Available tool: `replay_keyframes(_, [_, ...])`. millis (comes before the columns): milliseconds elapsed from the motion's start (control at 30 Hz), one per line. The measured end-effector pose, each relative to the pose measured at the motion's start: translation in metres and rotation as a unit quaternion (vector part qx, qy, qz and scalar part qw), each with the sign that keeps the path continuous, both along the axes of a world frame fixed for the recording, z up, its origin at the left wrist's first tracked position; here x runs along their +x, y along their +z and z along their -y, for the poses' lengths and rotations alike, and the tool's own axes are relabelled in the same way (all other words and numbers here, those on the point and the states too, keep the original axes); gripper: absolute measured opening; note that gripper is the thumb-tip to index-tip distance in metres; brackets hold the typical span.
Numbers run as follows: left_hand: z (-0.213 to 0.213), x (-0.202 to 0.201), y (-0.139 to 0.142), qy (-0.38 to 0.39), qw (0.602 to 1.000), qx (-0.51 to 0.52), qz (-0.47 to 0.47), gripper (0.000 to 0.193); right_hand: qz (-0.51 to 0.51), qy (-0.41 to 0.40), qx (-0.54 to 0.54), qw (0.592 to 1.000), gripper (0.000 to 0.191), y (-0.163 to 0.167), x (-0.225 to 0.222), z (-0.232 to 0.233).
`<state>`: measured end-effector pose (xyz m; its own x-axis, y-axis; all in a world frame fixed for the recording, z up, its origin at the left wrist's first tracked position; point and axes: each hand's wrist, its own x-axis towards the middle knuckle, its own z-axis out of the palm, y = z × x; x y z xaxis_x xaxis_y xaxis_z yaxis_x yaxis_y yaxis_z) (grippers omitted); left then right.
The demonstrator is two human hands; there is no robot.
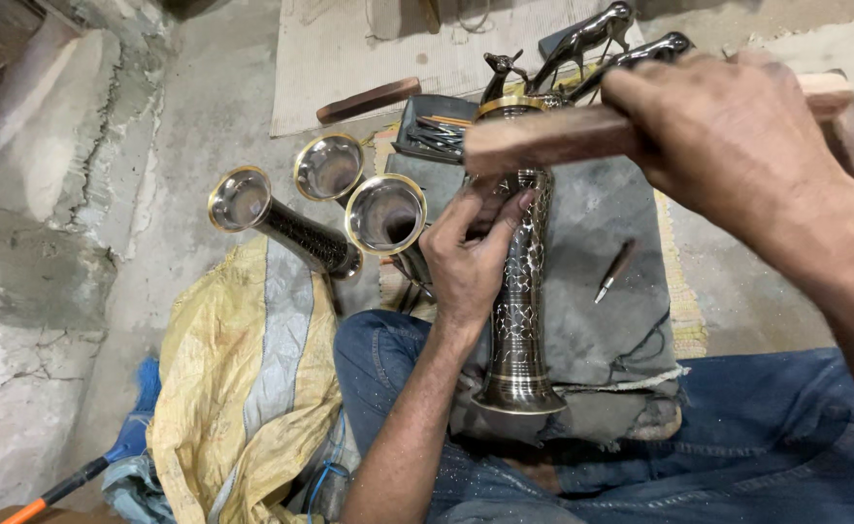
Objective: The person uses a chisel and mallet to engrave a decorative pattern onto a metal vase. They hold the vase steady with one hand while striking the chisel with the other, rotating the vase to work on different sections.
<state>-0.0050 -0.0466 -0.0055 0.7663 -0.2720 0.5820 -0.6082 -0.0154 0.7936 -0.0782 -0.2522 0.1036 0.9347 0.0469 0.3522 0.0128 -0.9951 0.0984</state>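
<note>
A tall, dark engraved metal vase with a flared rim lies along a grey cloth pad across my lap. My left hand presses against the vase's middle, fingers pinched as if around a small tool that I cannot make out. My right hand grips a wooden mallet-like block, held raised over the vase's upper part. A loose metal punch rests on the pad to the right of the vase.
Three similar vases lie to the left, mouths toward me. Metal animal figurines stand behind, beside a tray of tools and a wooden stick. A yellow sack lies at my left.
</note>
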Motion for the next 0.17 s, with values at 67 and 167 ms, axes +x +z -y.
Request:
replay_keyframes(67, [-0.0022, -0.004, -0.0027, 0.002, 1.0, 0.008, -0.02, 0.038, 0.04, 0.035, 0.145, 0.988, 0.032, -0.0053, -0.0015, 0.001])
replay_keyframes(167, [-0.0012, -0.0019, -0.003, 0.001, 0.998, 0.013, -0.06, 0.037, -0.055, -0.044, 0.103, 0.992, 0.02, -0.0108, 0.0013, 0.0016])
